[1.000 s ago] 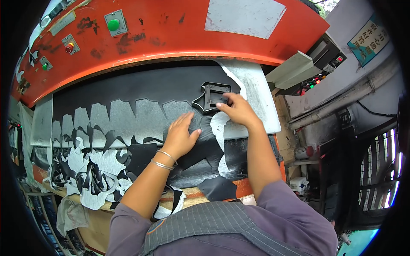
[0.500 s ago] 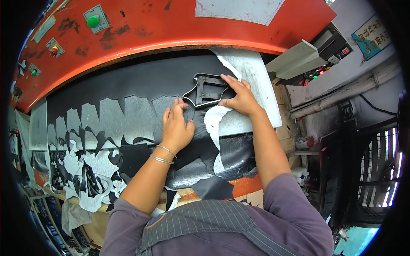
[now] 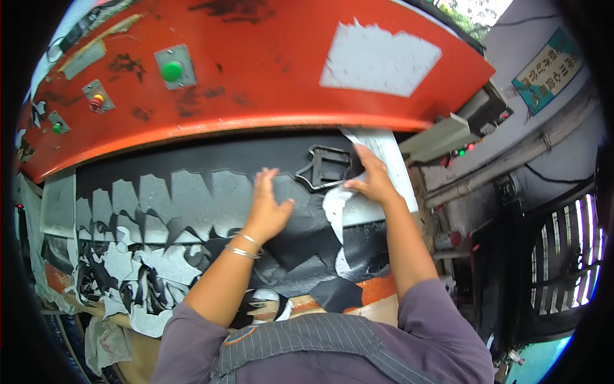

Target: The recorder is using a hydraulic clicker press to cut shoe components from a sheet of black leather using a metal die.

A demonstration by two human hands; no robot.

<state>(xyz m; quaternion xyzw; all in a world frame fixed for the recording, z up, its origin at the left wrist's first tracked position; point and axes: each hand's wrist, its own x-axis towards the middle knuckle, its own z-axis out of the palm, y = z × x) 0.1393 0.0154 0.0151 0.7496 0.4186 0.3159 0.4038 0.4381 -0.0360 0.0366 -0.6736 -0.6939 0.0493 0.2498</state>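
A metal cutting die (image 3: 334, 169) with a curved, pointed outline and inner crossbars rests on a black sheet of leather-like material (image 3: 256, 150), near its right end. My right hand (image 3: 377, 182) is just right of the die, thumb and fingers spread; whether the thumb touches its edge I cannot tell. Left of the die, my left hand (image 3: 265, 208) hovers with fingers stretched out and holds nothing. A row of cut-out notches along the sheet's near edge bares the grey cutting board (image 3: 192, 198). A curled white-backed strip (image 3: 334, 208) hangs below the die.
A red machine beam (image 3: 256, 83) with green and red buttons spans the far side, low over the board. Black and white scraps (image 3: 153, 269) pile up at near left. At right are a control box (image 3: 480, 121), a wall pipe (image 3: 492, 169) and a dark fan (image 3: 563, 249).
My left hand has drawn back from the die, leftward. The right hand has loosened from its edge. The view has tilted, showing more of the red beam; the die stays on the sheet.
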